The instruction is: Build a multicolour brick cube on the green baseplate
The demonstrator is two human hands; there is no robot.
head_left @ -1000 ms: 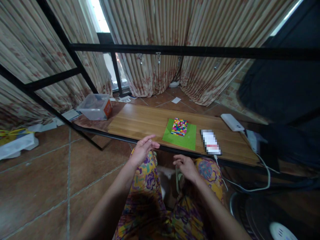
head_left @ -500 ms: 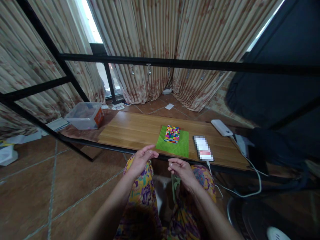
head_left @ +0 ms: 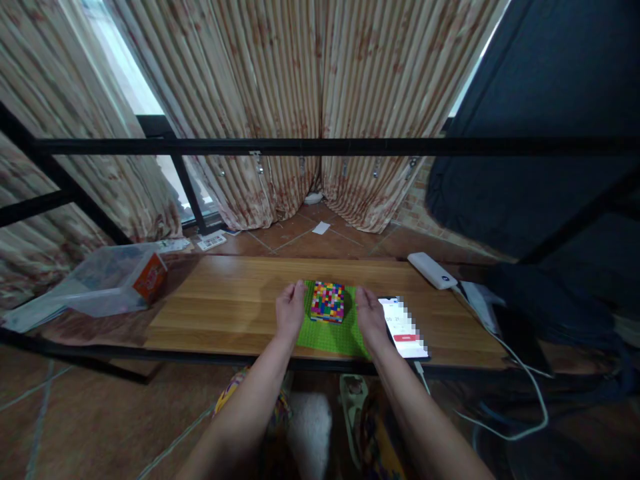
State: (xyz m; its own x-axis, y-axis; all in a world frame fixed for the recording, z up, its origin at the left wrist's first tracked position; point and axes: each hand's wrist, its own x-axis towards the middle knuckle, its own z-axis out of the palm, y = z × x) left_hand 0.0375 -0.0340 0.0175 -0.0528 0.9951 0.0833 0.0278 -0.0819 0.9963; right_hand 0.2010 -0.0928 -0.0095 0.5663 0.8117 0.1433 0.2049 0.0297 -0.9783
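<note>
Head view: two bare hands flank a multicoloured brick block.
The left hand (head_left: 291,311) and right hand (head_left: 371,315) rest open-gripped on the green baseplate (head_left: 331,337) atop the counter (head_left: 225,307); the brick block (head_left: 327,301) sits between them, phone (head_left: 403,327) just right.

Glossy plastic brick block (head_left: 327,301) on a studded matt green plastic baseplate (head_left: 333,333), sitting on a smooth wood-grain surface (head_left: 225,307), pleated cloth curtains (head_left: 280,100) behind.

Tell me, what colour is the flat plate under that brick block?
Bright green baseplate, seen in the head view, under the multicoloured block.
</note>
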